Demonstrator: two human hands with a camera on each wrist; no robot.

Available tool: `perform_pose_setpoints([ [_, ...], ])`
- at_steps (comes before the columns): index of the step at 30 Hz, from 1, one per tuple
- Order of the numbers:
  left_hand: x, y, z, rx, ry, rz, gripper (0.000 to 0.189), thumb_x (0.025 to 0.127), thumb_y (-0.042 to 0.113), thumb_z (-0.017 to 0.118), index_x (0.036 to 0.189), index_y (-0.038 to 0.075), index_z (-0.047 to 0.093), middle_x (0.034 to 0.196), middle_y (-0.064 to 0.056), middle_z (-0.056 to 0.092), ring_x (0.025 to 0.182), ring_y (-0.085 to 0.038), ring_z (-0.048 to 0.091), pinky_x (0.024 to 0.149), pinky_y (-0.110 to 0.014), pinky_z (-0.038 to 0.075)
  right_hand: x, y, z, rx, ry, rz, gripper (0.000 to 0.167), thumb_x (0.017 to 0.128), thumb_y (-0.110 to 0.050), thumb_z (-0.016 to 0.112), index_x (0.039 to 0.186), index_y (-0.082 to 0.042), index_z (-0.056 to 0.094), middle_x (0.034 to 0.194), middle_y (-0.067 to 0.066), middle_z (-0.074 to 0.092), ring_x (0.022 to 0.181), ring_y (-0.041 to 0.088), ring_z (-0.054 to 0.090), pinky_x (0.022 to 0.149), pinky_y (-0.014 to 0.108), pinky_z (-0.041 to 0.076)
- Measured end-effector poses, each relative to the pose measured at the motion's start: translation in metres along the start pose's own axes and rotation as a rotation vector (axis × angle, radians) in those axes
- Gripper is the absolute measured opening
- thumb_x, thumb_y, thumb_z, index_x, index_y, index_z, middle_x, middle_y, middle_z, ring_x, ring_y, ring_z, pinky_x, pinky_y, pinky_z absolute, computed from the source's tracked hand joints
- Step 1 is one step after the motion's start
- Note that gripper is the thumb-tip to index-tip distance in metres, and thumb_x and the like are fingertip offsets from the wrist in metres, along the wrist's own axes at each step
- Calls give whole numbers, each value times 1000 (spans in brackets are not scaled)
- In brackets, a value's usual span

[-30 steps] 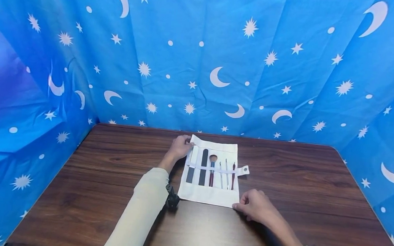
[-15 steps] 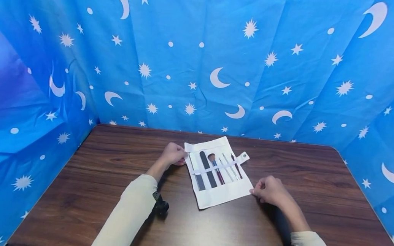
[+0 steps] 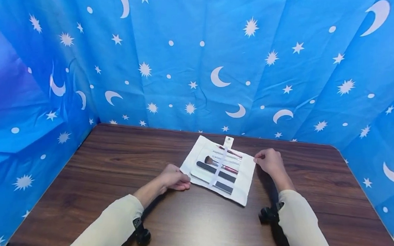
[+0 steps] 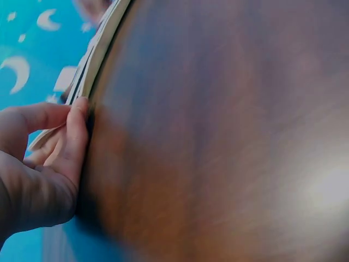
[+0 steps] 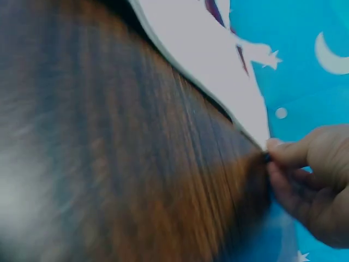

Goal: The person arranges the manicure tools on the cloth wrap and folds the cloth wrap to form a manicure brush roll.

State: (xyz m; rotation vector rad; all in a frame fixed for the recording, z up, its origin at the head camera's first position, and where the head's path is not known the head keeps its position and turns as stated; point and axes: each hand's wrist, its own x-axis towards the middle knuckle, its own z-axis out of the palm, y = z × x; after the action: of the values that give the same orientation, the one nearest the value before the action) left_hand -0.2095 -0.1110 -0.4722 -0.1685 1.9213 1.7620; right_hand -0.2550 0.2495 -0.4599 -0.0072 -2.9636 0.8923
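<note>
A white fabric tool roll lies spread out and turned sideways, its snap tab pointing to the back. Under its elastic band sit a brush with a fluffy head, a black nail file, a second flat file, two slim silvery tools and a thin dark red tool. My left hand pinches the roll's near left corner between thumb and fingers. At the far right corner, my right hand pinches the fabric edge with thumb and fingertips, seen closely in the right wrist view.
The dark wood-grain table runs back to a blue cloth printed with white moons and stars, which also hangs at both sides. A black wrist camera sits on the left sleeve, another on the right one.
The tool roll has turned anticlockwise by about a quarter turn, its tab swinging from the right to the back. My left hand has come nearer, and my right hand has moved farther back.
</note>
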Motion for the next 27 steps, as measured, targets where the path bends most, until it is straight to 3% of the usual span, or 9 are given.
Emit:
perform_pose_setpoints([
  [5,-20,-8,23,-100,-63,-29,8,94,-7,65,97,-13,69,67,-5,71,58,-7,69,58,-18,55,20,-1,12,39,61,1,15,100,-5,69,107,6,76,106,24,74,100,41,67,91,57,50],
  [9,-27,-10,35,-135,-100,-37,10,97,-4,65,100,-13,70,70,-6,72,60,-8,70,61,-19,56,27,0,16,54,95,1,16,101,-6,68,108,6,76,111,25,74,103,42,66,95,58,48],
  [19,-33,-19,30,-146,-90,-62,12,98,0,66,103,-10,70,76,-8,74,63,-8,71,63,-21,57,26,4,15,89,60,-23,17,101,-5,66,111,7,74,114,27,72,102,41,63,94,57,48],
  [24,-42,-26,12,-37,-77,51,23,96,10,74,106,-11,72,82,-10,76,67,-11,72,65,-24,59,7,10,7,76,44,-129,17,101,-5,66,110,8,74,109,26,73,99,41,65,90,57,50],
  [25,-43,-26,7,2,-68,94,24,94,11,76,105,-10,73,83,-11,76,67,-12,72,65,-25,59,2,11,4,69,37,-158,17,101,-5,66,110,7,74,107,25,74,97,40,65,89,56,50],
  [27,-44,-23,-5,164,-38,238,23,92,13,80,102,-7,75,84,-9,76,68,-12,71,64,-28,59,-12,12,-2,60,23,-229,16,101,-4,67,109,7,74,104,23,74,95,37,67,88,56,52],
])
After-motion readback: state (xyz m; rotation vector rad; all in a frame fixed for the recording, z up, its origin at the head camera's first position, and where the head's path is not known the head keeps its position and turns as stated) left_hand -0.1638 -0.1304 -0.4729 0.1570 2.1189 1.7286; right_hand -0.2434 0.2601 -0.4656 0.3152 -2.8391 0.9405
